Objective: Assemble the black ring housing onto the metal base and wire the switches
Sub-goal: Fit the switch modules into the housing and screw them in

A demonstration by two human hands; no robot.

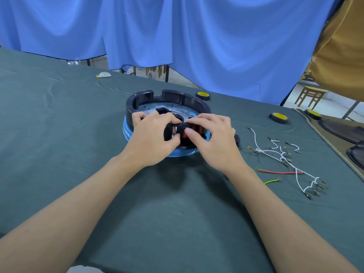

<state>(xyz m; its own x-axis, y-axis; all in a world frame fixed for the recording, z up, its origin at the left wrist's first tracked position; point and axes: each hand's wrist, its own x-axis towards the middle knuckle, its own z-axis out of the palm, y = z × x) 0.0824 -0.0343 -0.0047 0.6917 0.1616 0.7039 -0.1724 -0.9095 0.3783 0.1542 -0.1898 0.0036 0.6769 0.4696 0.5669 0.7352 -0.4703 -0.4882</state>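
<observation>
Assembly is looking roughly half done from the head view: the black ring housing (pixel 178 97) is sitting on the metal base (pixel 177 108) on the green-clothed table (pixel 78 154), so the mounting step seems to be behind us, though I cannot tell whether anything is fastening the two. The person is working at the near wall of the housing, where the red switches (pixel 197 128) are showing between the fingers. The left hand (pixel 151 138) is gripping that wall, fingers curling over its rim and thumb pressing from outside. The right hand (pixel 212 138) is pinching the switches, thumb lying on their red faces and fingers hooking over the rim behind them. To my eye a switch is being seated in its slot, and how many are in I cannot tell. The wiring is not yet begun: the white wire harness (pixel 282 157) is lying loose to the right of the housing, well apart from it, with a red wire (pixel 279 172) and a green-yellow wire (pixel 271 181) beyond it. A small black part (pixel 237 139) is lying just beside the housing's right edge. The housing is looking like glossy moulded plastic, open at the far side, while the base is showing silver with small holes and is wearing blue film (pixel 126 133) round its edge.
</observation>
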